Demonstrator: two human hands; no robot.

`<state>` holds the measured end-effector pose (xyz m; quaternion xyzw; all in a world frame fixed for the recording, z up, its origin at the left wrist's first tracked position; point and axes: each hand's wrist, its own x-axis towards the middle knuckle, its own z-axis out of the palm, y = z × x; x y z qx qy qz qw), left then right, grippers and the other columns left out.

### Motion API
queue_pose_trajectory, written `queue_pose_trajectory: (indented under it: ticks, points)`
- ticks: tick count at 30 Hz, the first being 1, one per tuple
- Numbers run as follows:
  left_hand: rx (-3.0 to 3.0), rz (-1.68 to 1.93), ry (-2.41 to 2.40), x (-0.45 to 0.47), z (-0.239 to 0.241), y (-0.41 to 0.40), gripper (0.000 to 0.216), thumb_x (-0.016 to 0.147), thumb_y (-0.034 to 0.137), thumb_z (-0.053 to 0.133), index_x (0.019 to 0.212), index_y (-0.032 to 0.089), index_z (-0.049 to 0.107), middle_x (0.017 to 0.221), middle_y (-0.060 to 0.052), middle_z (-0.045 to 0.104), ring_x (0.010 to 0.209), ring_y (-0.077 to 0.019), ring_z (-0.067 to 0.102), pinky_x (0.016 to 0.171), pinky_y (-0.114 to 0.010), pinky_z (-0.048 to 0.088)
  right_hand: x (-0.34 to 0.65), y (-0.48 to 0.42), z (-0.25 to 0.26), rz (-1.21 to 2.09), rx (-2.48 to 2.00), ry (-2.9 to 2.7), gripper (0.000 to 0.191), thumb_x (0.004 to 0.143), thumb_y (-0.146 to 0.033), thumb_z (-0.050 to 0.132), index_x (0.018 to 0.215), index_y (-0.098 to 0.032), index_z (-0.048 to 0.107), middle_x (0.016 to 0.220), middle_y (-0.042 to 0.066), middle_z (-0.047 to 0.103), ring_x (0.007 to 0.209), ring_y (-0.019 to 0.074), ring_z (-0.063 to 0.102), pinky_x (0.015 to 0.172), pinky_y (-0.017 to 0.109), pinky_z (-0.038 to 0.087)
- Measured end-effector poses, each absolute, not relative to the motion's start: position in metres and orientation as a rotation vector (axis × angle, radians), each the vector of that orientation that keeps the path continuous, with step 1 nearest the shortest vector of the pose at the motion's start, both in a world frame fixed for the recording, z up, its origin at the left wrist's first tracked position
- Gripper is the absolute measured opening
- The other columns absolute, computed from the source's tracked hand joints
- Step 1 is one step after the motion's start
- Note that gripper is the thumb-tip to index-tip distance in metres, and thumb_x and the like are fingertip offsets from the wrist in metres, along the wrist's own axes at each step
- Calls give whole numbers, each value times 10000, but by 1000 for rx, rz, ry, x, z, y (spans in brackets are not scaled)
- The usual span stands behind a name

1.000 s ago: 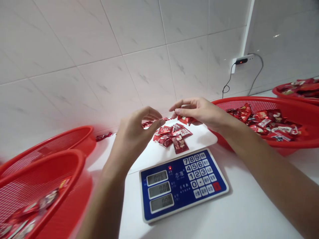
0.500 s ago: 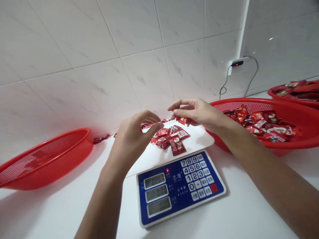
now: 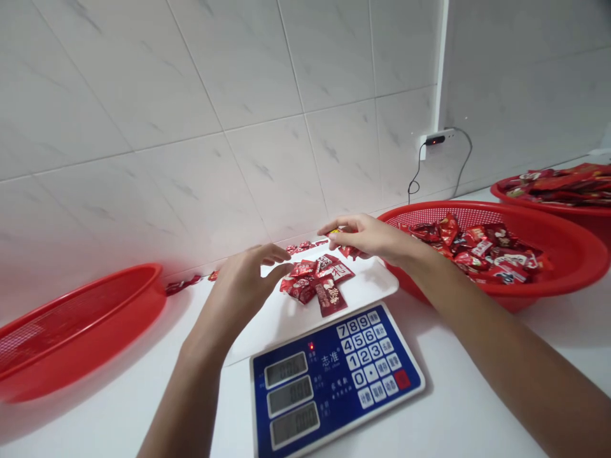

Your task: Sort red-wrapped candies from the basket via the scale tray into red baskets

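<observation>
Several red wrapped snack packets (image 3: 330, 297) lie in a small heap on the white pan (image 3: 267, 324) of a digital scale. My left hand (image 3: 248, 277) is over the pan's left side, thumb and fingers apart with nothing seen between them. It is close to the heap's left edge. Above the pan's far right part, my right hand (image 3: 367, 236) has its fingers closed round red snack packets (image 3: 349, 252); how many is partly hidden. The scale's blue keypad panel (image 3: 337, 381) faces me, its display digits too blurred to read surely.
A red perforated basket (image 3: 496, 289) of packets stands right, another filled red basket (image 3: 563, 202) behind it. At left is a tilted-looking red basket (image 3: 95, 343). Loose packets (image 3: 182, 284) lie along the tiled wall (image 3: 191, 191). A plugged-in adapter (image 3: 434, 140) trails a cable.
The view has shifted, so the scale and baskets sit lower and further left. My hands have drawn slightly apart; the right still holds packets. The heap on the pan looks the same.
</observation>
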<state>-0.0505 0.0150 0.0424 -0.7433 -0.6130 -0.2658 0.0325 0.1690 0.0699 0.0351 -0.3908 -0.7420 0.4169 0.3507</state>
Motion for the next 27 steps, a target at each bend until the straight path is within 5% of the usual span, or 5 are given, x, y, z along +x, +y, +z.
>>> queue_pose_trajectory:
  ticks: [9,18,27]
  points:
    - [-2501,-313,-1854,-73,13,32,407,826,169,475,1170,251,677,1235,-99,692,1124,-294,646,937,-425,475,194,58,52,828,-1027,-1832,251,892,-384,610,992,-168,691,556,-47,470,458,68,372,460,223,307]
    - [-2440,-368,-1953,-76,17,30,150,762,328,540,877,234,561,974,-102,733,876,-270,690,706,-362,537,193,56,54,820,-954,-1802,275,850,-413,679,767,-153,645,544,-40,475,457,57,387,449,214,293]
    - [-2246,-434,-1991,-100,8,43,199,665,333,514,734,270,338,743,-106,703,609,-282,653,520,-355,434,293,61,75,371,-1261,-1731,193,923,-277,541,952,-158,691,626,7,559,526,104,486,506,239,369]
